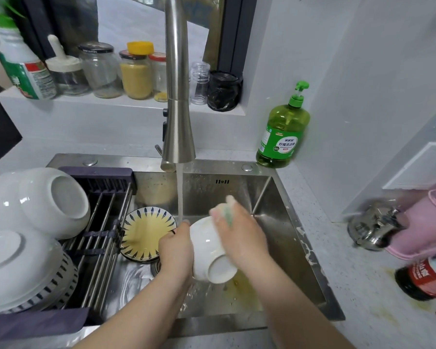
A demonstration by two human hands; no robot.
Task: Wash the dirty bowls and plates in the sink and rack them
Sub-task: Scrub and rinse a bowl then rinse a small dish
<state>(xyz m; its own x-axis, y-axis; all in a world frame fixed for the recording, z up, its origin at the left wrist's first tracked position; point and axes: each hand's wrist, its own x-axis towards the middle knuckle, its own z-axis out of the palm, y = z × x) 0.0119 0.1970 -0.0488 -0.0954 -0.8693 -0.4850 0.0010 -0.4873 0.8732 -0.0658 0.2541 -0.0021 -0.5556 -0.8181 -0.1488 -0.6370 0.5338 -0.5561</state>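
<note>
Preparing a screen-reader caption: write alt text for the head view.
Under a running tap, the left hand holds a white bowl over the sink while the right hand rubs it with a sponge. A patterned plate lies in the sink; bowls sit upturned on the rack.

Motion smears the right hand [239, 239] and the sponge [225, 210] it grips. Fingers of the left hand [176, 250] are hidden behind the bowl [208, 248], whose inside faces away. At the right edge a dark bottle [425, 278] and a pink tub [428, 222] are cut off.
</note>
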